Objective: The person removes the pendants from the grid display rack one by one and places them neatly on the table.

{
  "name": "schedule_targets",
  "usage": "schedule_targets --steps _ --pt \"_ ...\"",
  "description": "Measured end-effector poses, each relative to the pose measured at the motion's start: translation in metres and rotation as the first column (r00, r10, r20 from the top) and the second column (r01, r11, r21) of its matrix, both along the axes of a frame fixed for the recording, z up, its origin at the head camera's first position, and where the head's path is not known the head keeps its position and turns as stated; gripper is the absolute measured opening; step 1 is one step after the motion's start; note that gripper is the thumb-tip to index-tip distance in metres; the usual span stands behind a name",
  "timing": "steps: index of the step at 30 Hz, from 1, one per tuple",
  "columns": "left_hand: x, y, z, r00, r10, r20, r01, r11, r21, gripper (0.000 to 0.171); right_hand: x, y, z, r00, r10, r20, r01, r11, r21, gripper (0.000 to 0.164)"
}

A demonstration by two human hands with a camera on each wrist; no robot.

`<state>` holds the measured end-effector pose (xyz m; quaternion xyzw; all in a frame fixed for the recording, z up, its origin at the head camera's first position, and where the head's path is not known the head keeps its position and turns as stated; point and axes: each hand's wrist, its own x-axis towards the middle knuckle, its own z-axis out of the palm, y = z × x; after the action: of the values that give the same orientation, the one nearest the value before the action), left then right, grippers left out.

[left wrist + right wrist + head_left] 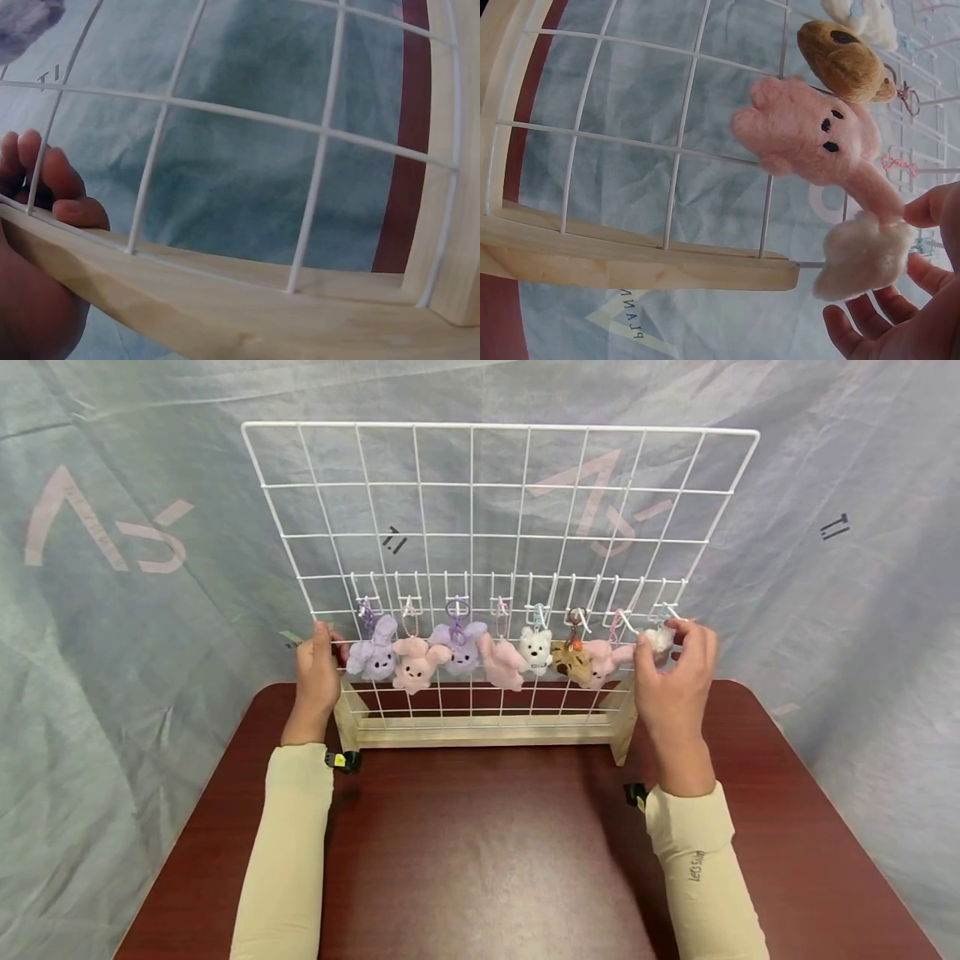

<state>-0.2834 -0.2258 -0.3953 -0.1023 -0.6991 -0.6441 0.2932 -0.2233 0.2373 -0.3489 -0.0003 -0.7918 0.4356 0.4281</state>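
Note:
A white wire grid rack (495, 425) stands upright in a wooden base (483, 737). My left hand (318, 672) grips the left side of the rack, its fingers (64, 176) wrapped behind the wooden upright (217, 300). At the right end of the hook row, my right hand (678, 681) pinches a white plush keychain (866, 255) near its top, just under its blue clasp. Beside it hang a pink plush rabbit (802, 131) and a brown plush keychain (840, 60). The white plush's face is turned out of sight.
Farther left on the hooks are a white plush bear (536, 652), pink plush keychains (416, 668) and purple plush rabbits (378, 653). The rack stands on a dark red table (480, 852). Grey printed cloth (150, 635) hangs behind and at both sides.

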Motion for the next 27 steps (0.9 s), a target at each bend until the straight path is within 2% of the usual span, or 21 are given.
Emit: schedule_targets --steps 6,12,20,24,27 --pt "-0.0034 0.0006 -0.0012 1.000 0.019 -0.009 -0.019 1.000 -0.014 0.075 -0.0020 0.0002 -0.0017 1.000 -0.009 0.007 0.009 1.000 0.004 0.043" --pt "-0.0076 0.0022 -0.0012 0.999 0.037 -0.023 -0.038 0.999 -0.030 0.075 -0.0026 0.0004 -0.0016 0.999 -0.029 -0.022 0.029 1.000 -0.001 0.043" --pt "-0.0085 0.0040 -0.0038 0.993 0.035 -0.111 -0.035 0.999 0.000 0.084 -0.0020 0.0014 0.0021 0.999 -0.046 -0.029 0.045 0.999 -0.009 0.036" --pt "-0.0068 0.0046 -0.0048 0.989 0.057 -0.133 -0.059 0.998 -0.007 0.082 0.0004 0.0020 0.0041 0.999 -0.045 -0.026 0.044 0.999 -0.017 0.033" --pt "-0.0066 0.0055 -0.0047 0.989 0.040 -0.142 -0.040 0.999 0.001 0.078 0.0026 0.0021 0.0054 0.999 -0.042 -0.029 0.042 0.999 -0.025 0.031"
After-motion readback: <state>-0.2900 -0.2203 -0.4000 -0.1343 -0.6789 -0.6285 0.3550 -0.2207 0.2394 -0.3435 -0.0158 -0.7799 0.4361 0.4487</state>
